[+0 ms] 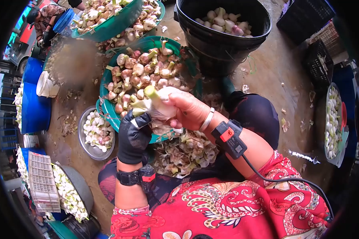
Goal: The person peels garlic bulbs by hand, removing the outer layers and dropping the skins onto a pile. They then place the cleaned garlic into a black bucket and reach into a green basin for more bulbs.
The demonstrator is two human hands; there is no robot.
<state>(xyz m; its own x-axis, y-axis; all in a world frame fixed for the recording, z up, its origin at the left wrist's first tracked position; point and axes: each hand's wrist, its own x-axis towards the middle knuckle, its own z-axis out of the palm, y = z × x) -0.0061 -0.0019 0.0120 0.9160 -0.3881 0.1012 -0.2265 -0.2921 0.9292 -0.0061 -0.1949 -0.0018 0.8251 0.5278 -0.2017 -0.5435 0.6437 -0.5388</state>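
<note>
A garlic bulb (162, 108) with a short cut green stem is held up in front of me. My right hand (189, 111), bare with a white band on the wrist, is closed around it. In a black glove, my left hand (135, 133) is closed at the bulb's near left side, pinching a pale flap of garlic skin (141, 107). Just beyond my hands stands a green basin (103, 93) full of unpeeled garlic bulbs (138, 69). Below them, a heap of loose garlic skins (187, 153) lies between my legs.
A black bucket (223, 51) with several peeled bulbs stands ahead right. A metal bowl (83, 127) of white garlic sits left. Another green basin (119, 24), blue tubs (36, 107) and a tilted plastic crate (44, 179) are around; a person (48, 20) works far left.
</note>
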